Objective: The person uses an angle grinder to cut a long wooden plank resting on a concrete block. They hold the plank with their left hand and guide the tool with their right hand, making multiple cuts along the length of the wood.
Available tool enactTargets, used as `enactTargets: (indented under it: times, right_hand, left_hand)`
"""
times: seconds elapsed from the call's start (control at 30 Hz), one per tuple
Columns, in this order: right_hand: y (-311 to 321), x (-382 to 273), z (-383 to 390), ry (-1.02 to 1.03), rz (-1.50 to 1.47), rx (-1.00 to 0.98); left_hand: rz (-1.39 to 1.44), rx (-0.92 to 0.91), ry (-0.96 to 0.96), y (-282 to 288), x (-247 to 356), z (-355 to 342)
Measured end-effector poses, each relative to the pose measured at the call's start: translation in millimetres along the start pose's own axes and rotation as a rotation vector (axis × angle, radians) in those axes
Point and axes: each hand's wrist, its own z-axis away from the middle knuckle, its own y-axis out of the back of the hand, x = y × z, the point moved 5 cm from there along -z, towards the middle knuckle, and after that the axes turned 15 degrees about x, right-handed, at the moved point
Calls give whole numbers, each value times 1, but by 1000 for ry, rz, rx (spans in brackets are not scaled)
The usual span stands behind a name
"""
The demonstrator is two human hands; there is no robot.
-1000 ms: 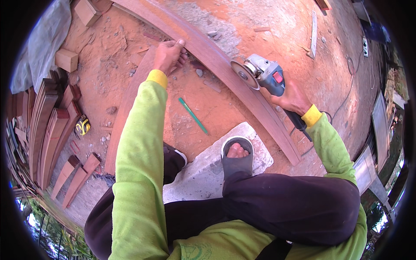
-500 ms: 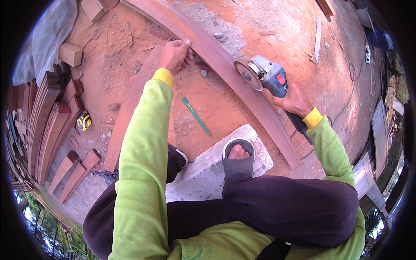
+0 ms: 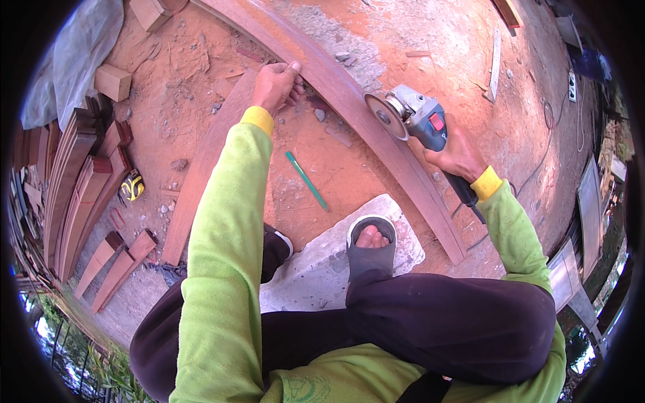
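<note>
A long curved wooden plank (image 3: 396,161) runs diagonally from the top towards my right foot. My left hand (image 3: 276,87) grips its near edge, thumb on top and fingers curled below. In my right hand (image 3: 459,156) is an angle grinder (image 3: 428,124) with a red switch. Its disc (image 3: 386,117) stands upright at the plank's far edge; whether it touches the wood I cannot tell. A second wooden board (image 3: 201,181) lies on the ground, partly hidden behind my left arm. Between the two lies a green pen (image 3: 306,180).
Curved wooden pieces (image 3: 70,181) are stacked at left, beside a yellow and black tape measure (image 3: 132,186). Two short pieces (image 3: 124,269) lie below. My right foot rests on a pale slab (image 3: 316,282). The cord (image 3: 537,164) trails right towards a power strip (image 3: 572,87).
The whole view shifts slightly. Both hands keep their holds, and the grinder stays at almost the same place on the plank.
</note>
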Motion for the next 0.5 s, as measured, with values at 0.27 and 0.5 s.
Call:
enactTargets:
  times: [0.27, 0.5]
  right_hand:
    - [-3, 2, -3, -7, 20, -4]
    - [-1, -3, -4, -11, 33, -4]
  left_hand:
    - [12, -17, 2, -1, 1, 1]
    - [-5, -11, 12, -2, 1, 1]
